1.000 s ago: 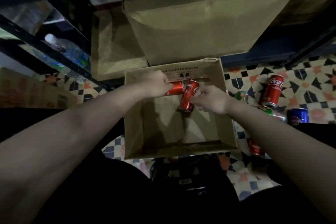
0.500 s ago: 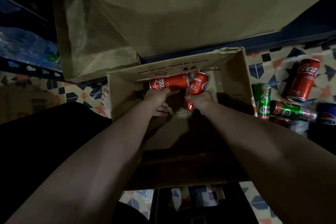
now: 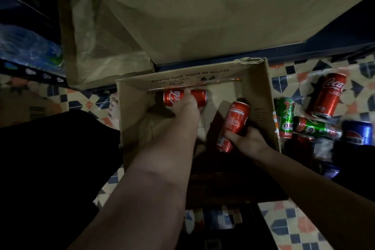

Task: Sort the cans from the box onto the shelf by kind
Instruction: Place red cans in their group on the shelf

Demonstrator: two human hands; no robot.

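The left hand [image 3: 185, 105] still grips a red can [image 3: 183, 98] lying at the far wall of the box [image 3: 267, 95]. The right hand [image 3: 248, 138] has drawn its can [image 3: 235, 123] nearer and rightward, fingers wrapped around it, lifted upright. Loose cans [image 3: 328, 95] lie on the floor right of the box.

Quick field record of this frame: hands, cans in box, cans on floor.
left hand: grips a red Coca-Cola can lying against the box's far wall
right hand: holds a second red can, tilted
box: open cardboard, no other cans visible inside
floor right of box: one red Coca-Cola can, two green cans, one blue Pepsi can
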